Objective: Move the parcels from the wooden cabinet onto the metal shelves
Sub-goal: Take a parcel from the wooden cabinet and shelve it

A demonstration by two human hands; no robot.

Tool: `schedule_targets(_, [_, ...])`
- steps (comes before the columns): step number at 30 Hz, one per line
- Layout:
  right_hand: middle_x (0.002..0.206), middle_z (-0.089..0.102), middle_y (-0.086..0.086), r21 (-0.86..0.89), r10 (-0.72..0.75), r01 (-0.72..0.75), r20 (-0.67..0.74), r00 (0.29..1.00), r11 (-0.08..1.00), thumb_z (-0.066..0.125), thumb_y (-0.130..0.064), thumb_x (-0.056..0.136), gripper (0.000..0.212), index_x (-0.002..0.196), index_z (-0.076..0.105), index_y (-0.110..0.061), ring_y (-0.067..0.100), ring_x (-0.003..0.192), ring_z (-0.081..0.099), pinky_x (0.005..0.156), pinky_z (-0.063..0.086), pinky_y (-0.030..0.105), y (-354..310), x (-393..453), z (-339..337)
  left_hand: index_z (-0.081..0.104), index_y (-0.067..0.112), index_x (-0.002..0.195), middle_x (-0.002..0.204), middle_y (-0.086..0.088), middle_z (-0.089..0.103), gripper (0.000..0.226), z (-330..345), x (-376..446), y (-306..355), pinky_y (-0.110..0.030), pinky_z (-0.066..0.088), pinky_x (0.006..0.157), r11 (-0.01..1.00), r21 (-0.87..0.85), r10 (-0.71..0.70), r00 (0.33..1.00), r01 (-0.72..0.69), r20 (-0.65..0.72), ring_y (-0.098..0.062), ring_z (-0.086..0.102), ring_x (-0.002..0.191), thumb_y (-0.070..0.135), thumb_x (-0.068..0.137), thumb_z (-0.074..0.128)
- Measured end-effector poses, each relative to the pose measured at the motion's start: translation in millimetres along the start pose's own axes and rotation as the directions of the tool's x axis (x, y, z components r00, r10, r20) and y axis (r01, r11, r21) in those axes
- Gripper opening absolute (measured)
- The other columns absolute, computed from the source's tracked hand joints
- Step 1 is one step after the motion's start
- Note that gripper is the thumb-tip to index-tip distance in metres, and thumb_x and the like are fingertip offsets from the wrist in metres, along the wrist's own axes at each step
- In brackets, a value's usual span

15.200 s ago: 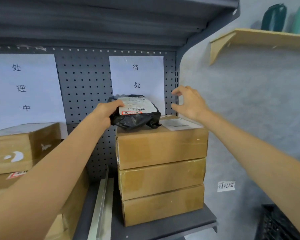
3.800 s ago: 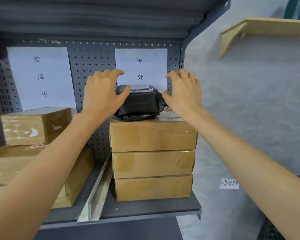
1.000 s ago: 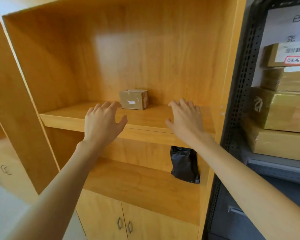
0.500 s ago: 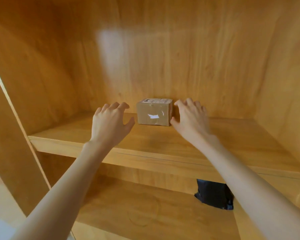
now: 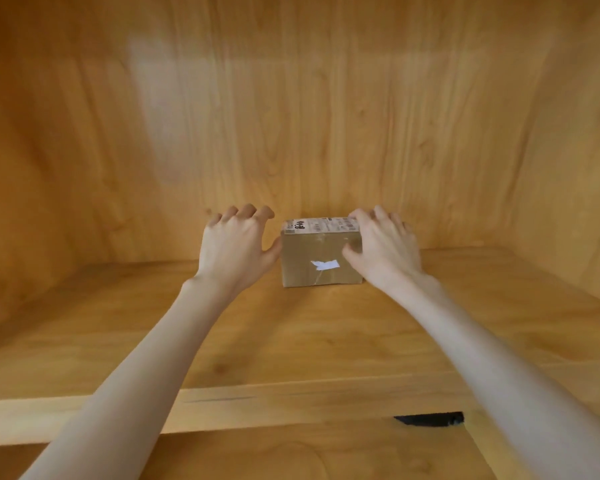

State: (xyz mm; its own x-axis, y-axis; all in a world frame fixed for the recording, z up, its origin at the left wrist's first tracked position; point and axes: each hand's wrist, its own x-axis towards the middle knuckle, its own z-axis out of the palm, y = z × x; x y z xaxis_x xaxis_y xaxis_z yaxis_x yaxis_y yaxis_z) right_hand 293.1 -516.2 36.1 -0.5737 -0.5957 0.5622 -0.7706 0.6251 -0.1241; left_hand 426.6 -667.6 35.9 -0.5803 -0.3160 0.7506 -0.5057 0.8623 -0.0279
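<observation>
Small cardboard parcel [image 5: 321, 256] set near the back of the wooden cabinet shelf [image 5: 291, 341], gripped at its right end by the right hand [image 5: 383, 249], its left side touched by the thumb of the loosely curled left hand [image 5: 234, 251], black parcel [image 5: 428, 418] partly seen below the shelf edge.

Looks like a parcel storage or sorting spot, seen from inside a wooden cabinet [image 5: 326, 98] with orange-brown wood-grain back, side walls and shelf board [image 5: 291, 341]. Small taped cardboard parcel [image 5: 321, 258] with a printed shipping label on top, standing deep on the shelf. Sliver of a black bag [image 5: 426, 418] visible below the shelf edge.
</observation>
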Motion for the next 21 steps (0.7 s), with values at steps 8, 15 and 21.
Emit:
schedule_targets(8, [0.127,0.046,0.006,0.09,0.026,-0.033,0.079,0.997,0.995,0.061,-0.03,0.088,0.055,0.139,0.041,-0.022,0.027,0.121,0.042,0.095,0.038,0.038,-3.6,24.9,2.5,0.067,0.017,0.11,0.096,-0.004,0.07,0.036,30.1,27.5,-11.4,-0.032,0.03,0.067,0.997,-0.037,0.069,0.995,-0.071,-0.067,-0.031,0.064,0.087,0.04,0.083,0.063])
schedule_targets(15, [0.149,0.028,0.008,0.201,-0.086,0.017,0.341,0.936,0.979,0.072,-0.032,0.077,0.085,0.147,0.026,-0.032,0.031,0.145,0.01,0.115,0.018,0.049,2.2,58.4,-2.8,0.065,0.017,0.113,0.101,-0.004,0.069,0.041,36.4,43.8,-14.9,-0.034,0.041,0.072,0.995,-0.068,0.072,0.996,-0.075,-0.048,-0.031,0.063,0.092,0.043,0.081,0.064])
schedule_targets(21, [0.161,-0.001,0.002,0.156,-0.132,0.04,0.638,0.758,0.987,0.082,-0.044,0.068,0.11,0.151,0.009,-0.04,0.024,0.148,-0.003,0.118,0.011,0.05,2.3,93.3,2.1,0.069,0.015,0.103,0.091,-0.005,0.07,0.04,40.7,46.6,-20.2,-0.035,0.045,0.068,0.997,-0.033,0.067,0.997,-0.068,-0.032,-0.032,0.065,0.08,0.045,0.077,0.064])
